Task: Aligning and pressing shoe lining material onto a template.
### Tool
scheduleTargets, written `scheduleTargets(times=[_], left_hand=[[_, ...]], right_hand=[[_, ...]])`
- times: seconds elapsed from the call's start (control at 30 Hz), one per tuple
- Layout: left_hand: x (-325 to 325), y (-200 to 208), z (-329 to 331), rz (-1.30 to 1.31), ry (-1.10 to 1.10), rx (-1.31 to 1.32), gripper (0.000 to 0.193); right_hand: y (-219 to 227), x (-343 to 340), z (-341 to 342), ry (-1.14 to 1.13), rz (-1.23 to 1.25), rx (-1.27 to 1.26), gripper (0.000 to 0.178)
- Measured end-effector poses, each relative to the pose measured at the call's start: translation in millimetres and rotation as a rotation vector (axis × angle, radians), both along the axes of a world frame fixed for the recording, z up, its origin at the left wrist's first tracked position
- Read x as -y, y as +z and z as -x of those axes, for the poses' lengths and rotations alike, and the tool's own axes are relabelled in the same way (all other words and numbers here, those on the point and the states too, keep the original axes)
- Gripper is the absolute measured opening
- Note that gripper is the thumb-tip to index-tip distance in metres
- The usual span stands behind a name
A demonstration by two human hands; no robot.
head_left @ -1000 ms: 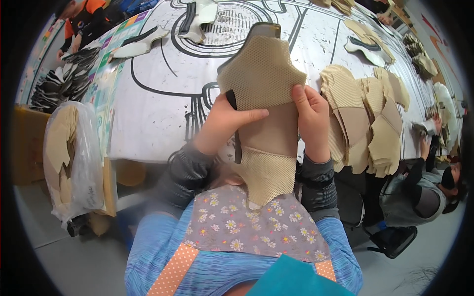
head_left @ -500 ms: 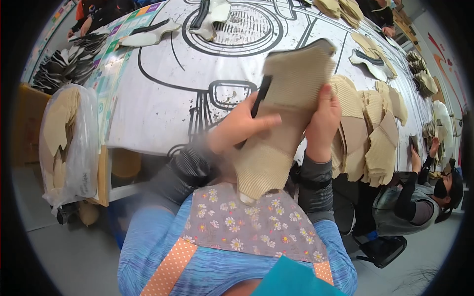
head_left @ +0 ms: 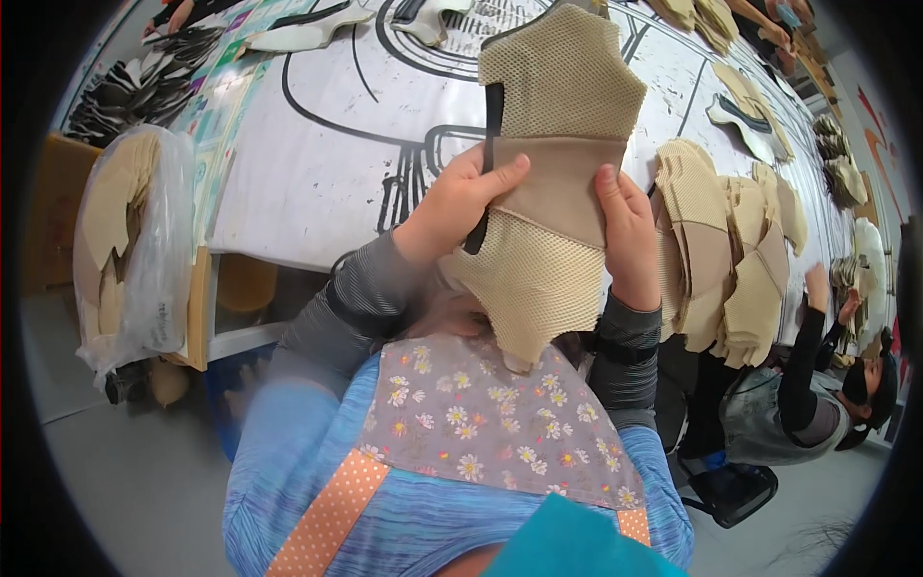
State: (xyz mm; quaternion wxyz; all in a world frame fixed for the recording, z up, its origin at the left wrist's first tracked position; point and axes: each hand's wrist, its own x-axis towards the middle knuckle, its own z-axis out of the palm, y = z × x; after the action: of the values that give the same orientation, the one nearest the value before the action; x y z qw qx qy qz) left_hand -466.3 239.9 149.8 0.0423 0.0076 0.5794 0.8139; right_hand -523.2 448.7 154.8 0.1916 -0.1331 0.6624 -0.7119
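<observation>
Up in front of my apron I hold a beige mesh fabric piece (head_left: 562, 91) with notched ends and a smooth tan band across its middle. A black strip (head_left: 493, 106) runs along its left edge. My left hand (head_left: 457, 202) is closed on that edge, its thumb lying on the tan band and its fingers hidden behind. At the opposite edge my right hand (head_left: 630, 236) grips the piece, thumb in front. Just beyond my right hand lie stacked beige mesh pieces (head_left: 697, 226), with another stack (head_left: 755, 279) beside them.
A white table cover (head_left: 317, 173) with black line drawings spreads ahead. White-and-black pieces (head_left: 312, 27) lie at its far side, and a dark pile (head_left: 139, 91) at far left. Left of the table hangs a plastic bag (head_left: 163, 260) of beige pieces. A co-worker (head_left: 808, 399) sits at right.
The fabric piece has gone from tilted to nearly upright, its mesh face turned more toward me and its top higher. Both hands keep their hold; the view has shifted slightly.
</observation>
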Motion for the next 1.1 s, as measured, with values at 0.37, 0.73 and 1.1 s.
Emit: scheduleTargets(times=[0.37, 0.73, 1.1], left_hand=[[31, 0, -20, 0.020, 0.237, -0.173, 0.044], [26, -7, -25, -0.131, 0.450, -0.259, 0.038], [36, -1, -27, -0.442, 0.482, -0.173, 0.037]], right_hand=[[-18, 29, -20, 0.179, 0.219, 0.214, 0.065], [7, 67, -44, -0.042, 0.120, 0.012, 0.042], [11, 46, -46, 0.060, 0.320, 0.092, 0.040]])
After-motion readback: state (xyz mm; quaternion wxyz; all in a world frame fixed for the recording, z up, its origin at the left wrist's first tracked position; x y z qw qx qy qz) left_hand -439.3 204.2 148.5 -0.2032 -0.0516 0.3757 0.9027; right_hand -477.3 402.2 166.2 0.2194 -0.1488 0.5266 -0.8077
